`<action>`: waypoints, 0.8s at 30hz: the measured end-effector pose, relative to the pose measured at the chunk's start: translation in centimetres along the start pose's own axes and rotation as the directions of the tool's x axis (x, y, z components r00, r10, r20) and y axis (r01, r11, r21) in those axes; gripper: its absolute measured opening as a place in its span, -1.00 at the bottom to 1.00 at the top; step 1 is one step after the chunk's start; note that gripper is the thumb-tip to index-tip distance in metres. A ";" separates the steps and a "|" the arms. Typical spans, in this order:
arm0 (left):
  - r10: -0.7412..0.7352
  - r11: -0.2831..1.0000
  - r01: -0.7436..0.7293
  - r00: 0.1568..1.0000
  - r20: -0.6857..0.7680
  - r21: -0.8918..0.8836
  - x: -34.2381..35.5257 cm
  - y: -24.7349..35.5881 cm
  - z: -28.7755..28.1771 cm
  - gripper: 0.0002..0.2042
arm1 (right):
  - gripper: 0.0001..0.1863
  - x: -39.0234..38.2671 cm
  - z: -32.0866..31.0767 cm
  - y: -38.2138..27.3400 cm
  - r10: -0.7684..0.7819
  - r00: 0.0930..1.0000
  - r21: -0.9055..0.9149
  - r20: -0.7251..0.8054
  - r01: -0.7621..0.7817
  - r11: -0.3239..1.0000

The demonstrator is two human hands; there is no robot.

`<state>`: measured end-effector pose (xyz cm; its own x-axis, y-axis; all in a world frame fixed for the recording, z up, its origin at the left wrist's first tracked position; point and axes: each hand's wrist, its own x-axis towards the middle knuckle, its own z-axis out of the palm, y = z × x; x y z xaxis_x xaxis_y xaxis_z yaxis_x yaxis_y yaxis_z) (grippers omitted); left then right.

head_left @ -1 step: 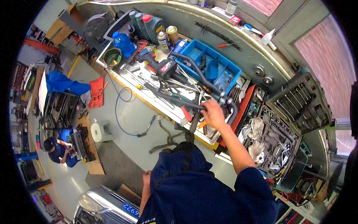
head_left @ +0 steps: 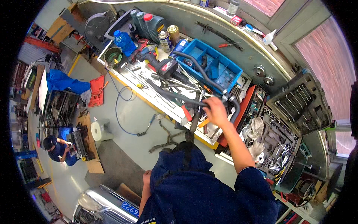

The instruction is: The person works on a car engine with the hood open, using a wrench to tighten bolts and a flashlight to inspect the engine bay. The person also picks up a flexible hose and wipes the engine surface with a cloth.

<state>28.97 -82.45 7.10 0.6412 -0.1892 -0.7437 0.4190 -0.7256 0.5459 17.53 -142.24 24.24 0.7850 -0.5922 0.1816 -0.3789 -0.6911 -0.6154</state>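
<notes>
My right hand [head_left: 216, 112] is closed round a long black branched rubber hose [head_left: 200, 70] above the workbench. One branch runs left over the loose tools, another reaches over the blue divided bin [head_left: 233, 67], and a bent end hangs right of my wrist. Metal fittings show where the branches meet. Just below my fingers lie a red-handled tool [head_left: 186, 112] and a yellow-orange handle [head_left: 203, 123]. Down by my body, away from the bench, is my left hand [head_left: 147, 176]; its fingers are mostly hidden.
Cordless power tools [head_left: 166, 67], spray cans [head_left: 165, 41], oil bottles [head_left: 154, 27] and a blue jug [head_left: 124, 43] crowd the bench's left. An open socket set [head_left: 276, 138] lies right. A co-worker [head_left: 59, 149] crouches at far left; a car front [head_left: 106, 205] stands below.
</notes>
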 end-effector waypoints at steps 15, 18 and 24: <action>-0.021 0.992 0.022 1.000 0.013 -0.122 0.1 -7.9 1.7 -0.69 | -0.67 2.7 -0.5 1.8 0.091 0.984 -0.235 -0.153 -0.125 0.964; 0.049 0.995 -0.048 0.999 0.009 -0.091 -0.1 -8.5 1.7 -0.70 | -0.76 0.4 2.4 -0.7 0.132 0.964 -0.103 -0.230 -0.159 0.982; -0.001 0.992 -0.002 1.000 -0.019 -0.126 -0.7 -5.9 2.5 -0.71 | -0.80 -0.5 8.7 -2.6 0.387 0.922 -0.197 0.035 -0.373 0.907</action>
<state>24.46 -79.68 3.46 0.6531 -0.1762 -0.7365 0.4956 -0.6360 0.5915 22.40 -136.50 19.06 0.5941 -0.7985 -0.0972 -0.7329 -0.4875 -0.4746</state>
